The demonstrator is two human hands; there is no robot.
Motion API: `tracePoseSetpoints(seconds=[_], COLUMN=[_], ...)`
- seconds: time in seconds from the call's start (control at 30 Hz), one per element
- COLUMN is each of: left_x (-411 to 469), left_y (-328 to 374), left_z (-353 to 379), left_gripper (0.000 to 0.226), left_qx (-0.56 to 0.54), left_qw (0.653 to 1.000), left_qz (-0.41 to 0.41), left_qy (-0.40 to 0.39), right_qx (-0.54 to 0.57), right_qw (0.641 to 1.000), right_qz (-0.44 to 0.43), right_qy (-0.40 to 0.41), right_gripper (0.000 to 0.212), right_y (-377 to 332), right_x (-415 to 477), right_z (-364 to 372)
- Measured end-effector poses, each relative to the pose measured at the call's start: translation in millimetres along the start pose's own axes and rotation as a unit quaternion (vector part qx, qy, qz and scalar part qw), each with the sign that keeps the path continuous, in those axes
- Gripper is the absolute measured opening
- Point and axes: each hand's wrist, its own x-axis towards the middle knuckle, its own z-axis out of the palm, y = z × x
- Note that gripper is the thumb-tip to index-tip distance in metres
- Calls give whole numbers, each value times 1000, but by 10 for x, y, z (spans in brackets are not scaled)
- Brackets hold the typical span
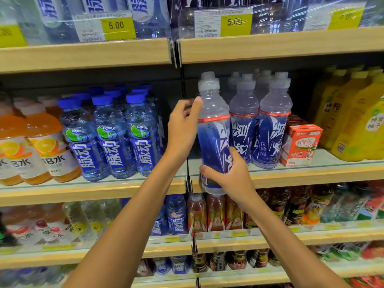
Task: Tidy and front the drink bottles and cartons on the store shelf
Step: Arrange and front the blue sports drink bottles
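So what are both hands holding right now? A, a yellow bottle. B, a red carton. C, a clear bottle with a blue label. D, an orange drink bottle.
C: the left hand grips the upper part of the blue-labelled clear bottle and the right hand grips its lower part.

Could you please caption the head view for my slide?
Left hand and right hand grip a blue-labelled bottle at the middle shelf.

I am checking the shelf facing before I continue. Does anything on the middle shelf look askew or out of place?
Yes. The red carton stands corner-first between the blue-label bottles and the yellow bottles, not facing front. The held bottle tilts, lifted off the shelf, label turned sideways.
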Motion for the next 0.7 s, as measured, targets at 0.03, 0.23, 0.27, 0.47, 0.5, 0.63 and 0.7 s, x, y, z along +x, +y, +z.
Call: tracePoseSetpoints(seconds=[0.03, 0.23, 0.27, 0.47, 0.5, 0.63, 0.7], left_x=[-31, -138, -130, 15, 28, 60, 56], left_y=[21, 37, 37, 100, 106, 99, 101], left_z=[37, 273, 292, 175, 126, 10, 11], left_gripper=[32, 49, 48, 20, 23, 35, 38], left_qx=[14, -8, -12, -169, -207, -319, -392], left_qw=[1000, 998, 997, 978, 965, 901, 860], left_qz=[15, 37, 34, -119, -158, -212, -204], left_qy=[3, 54, 73, 20, -16, -205, -256], right_qx=[-14, -80, -96, 39, 88, 271, 284], right_qw=[1000, 993, 990, 998, 992, 914, 887], right_qz=[-2, -26, -35, 30, 57, 158, 155], right_qy=[13, 88, 93, -31, -72, -258, -331], right_gripper=[50, 60, 60, 56, 53, 78, 79], right_y=[-10, -39, -39, -81, -99, -119, -107], right_x=[-1, -76, -100, -56, -27, 14, -1], right_z=[29, 210, 230, 38, -44, -250, -226])
